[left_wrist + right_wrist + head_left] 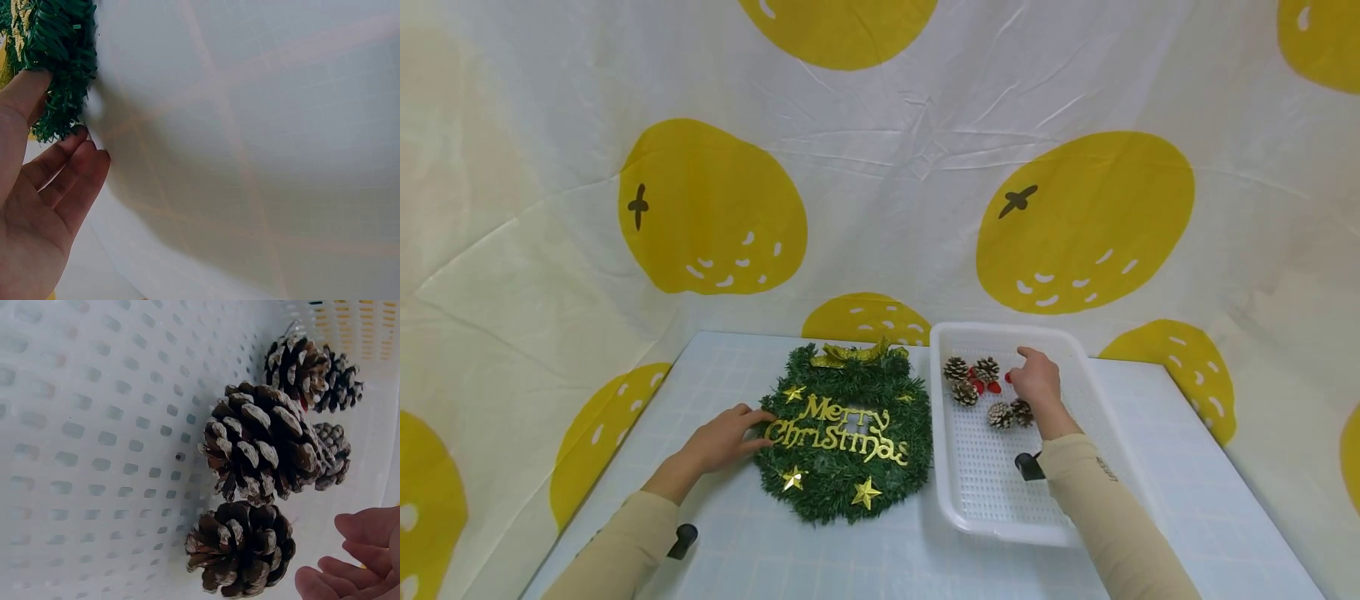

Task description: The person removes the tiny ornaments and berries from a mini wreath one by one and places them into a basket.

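Observation:
A green tinsel wreath (pixel 842 492) lies on the table, with gold "Merry Christmas" lettering (pixel 838 429), gold stars (pixel 866 493) and a gold bow (pixel 850 354). My left hand (pixel 726 435) grips its left edge; in the left wrist view the thumb (pixel 28 90) is on the greenery and the fingers are at its underside. Over the white plastic basket (pixel 951 492), my right hand (pixel 1037 383) is beside a small red ball (pixel 1008 377), thumb close to it. No held item shows in the right wrist view, where the fingers are apart from the pine cones (pixel 262 440).
Inside the basket are several frosted pine cones (pixel 965 392) and red balls (pixel 994 387). The basket stands right of the wreath, its rim raised. A white cloth with yellow fruit prints (pixel 1086 221) hangs behind the pale checked table (pixel 760 542).

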